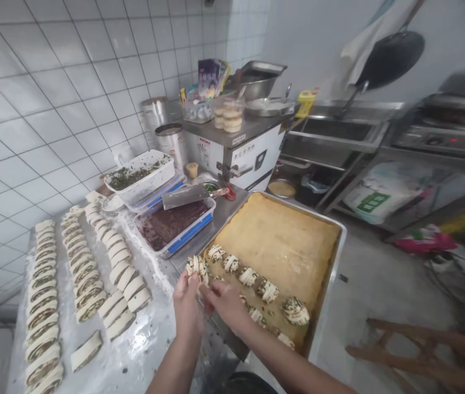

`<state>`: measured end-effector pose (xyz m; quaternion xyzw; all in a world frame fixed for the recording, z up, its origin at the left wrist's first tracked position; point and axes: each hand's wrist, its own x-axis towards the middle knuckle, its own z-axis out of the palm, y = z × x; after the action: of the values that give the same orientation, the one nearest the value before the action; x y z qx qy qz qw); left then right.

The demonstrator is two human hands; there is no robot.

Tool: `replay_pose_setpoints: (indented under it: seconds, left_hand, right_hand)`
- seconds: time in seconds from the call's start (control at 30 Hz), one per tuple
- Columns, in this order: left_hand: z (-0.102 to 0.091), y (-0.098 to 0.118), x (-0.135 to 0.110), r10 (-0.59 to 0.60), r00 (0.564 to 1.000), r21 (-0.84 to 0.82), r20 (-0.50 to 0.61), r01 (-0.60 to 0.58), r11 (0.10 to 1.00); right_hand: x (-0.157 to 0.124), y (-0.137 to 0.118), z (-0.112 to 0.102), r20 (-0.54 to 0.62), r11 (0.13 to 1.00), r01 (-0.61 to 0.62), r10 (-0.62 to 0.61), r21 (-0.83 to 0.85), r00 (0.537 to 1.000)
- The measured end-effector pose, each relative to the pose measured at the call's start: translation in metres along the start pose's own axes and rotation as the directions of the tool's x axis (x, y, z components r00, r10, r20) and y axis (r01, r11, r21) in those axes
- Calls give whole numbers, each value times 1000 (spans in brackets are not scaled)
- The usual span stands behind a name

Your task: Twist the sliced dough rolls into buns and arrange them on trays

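- Dough bun [196,267] with a green filling, seen in the head view: it sits between the hands, just above the near edge of the baking tray [331,257].
- Left hand [187,306]: its fingers are curled up around the underside of the bun, holding it.
- Right hand [226,303]: it reaches across from the tray side, and its fingertips [207,291] pinch the bun from the other side, so the two hands nearly touch.
- Tray: its greased surface carries a row of shaped buns [248,276] along the near side.
- Counter [142,350]: stainless steel and dusted with flour, it holds rows of sliced filled rolls [44,295] left of the tray.
- Beyond the rolls: a white tub of chopped greens [142,176] and a blue-rimmed box of dark brown paste [170,227], with a wide spatula [187,196] lying across the box.
- Further back: a steel sink [335,131] and a hanging wok [388,60].
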<state>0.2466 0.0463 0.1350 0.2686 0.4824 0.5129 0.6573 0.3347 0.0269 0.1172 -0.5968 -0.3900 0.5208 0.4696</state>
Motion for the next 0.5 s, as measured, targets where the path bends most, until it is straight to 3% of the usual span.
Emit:
replay_pose_setpoints:
  seconds: [0.07, 0.1, 0.17, 0.23, 0.3, 0.37, 0.43, 0.5]
  left_hand:
    - [-1, -11, 6, 175, 984, 255, -41, -159, 954]
    - [-4, -15, 9, 295, 955, 385, -7, -270, 883]
    - [-14, -19, 14, 512, 841, 567, 175, -511, 646]
    - [-23, -21, 19, 588, 683, 611, 433, -702, 365]
    - [-29, -23, 21, 511, 544, 548, 666, -821, 160]
    - [-28, -27, 23, 373, 459, 466, 806, -881, 76]
    - [-22, -31, 23, 263, 420, 415, 869, -907, 77]
    - [-13, -37, 24, 204, 429, 414, 880, -903, 112]
  right_hand:
    - [-5, 3, 1, 108, 959, -131, 106, 250, 988]
    - [-7, 3, -2, 148, 911, -179, 132, 371, 980]
    - [-8, 1, -12, 222, 794, -251, 151, 554, 963]
    - [-6, -1, -26, 315, 699, -334, 162, 632, 935]
    - [-2, 1, -40, 375, 662, -412, 208, 625, 903]
    - [5, 10, -53, 355, 680, -449, 286, 579, 890]
    - [17, 23, -67, 314, 707, -463, 343, 535, 885]
    - [35, 37, -88, 299, 737, -467, 362, 488, 883]
